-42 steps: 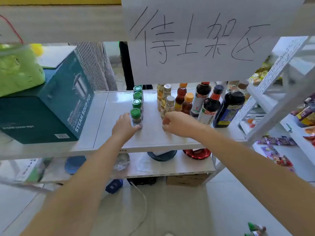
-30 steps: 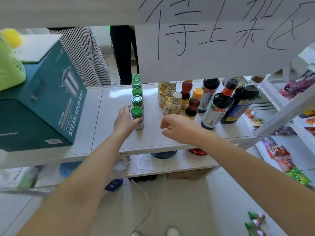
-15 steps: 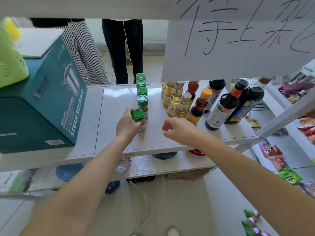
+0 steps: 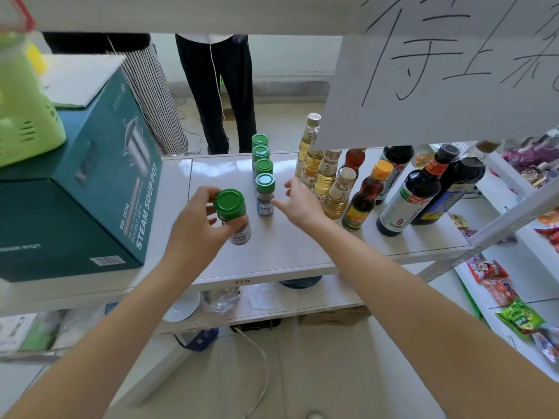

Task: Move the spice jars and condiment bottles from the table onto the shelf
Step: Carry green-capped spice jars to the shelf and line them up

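Fingers (image 4: 203, 193) of the left hand (image 4: 193, 228) curl round a green-lidded spice jar (image 4: 230, 207), slightly tilted, just front-left of a row of four matching jars (image 4: 262, 164) on the white shelf (image 4: 296, 249). The right hand (image 4: 302, 204), fingers loosely spread and empty, hovers just right of that row. Condiment bottles (image 4: 335, 195) stand further right.
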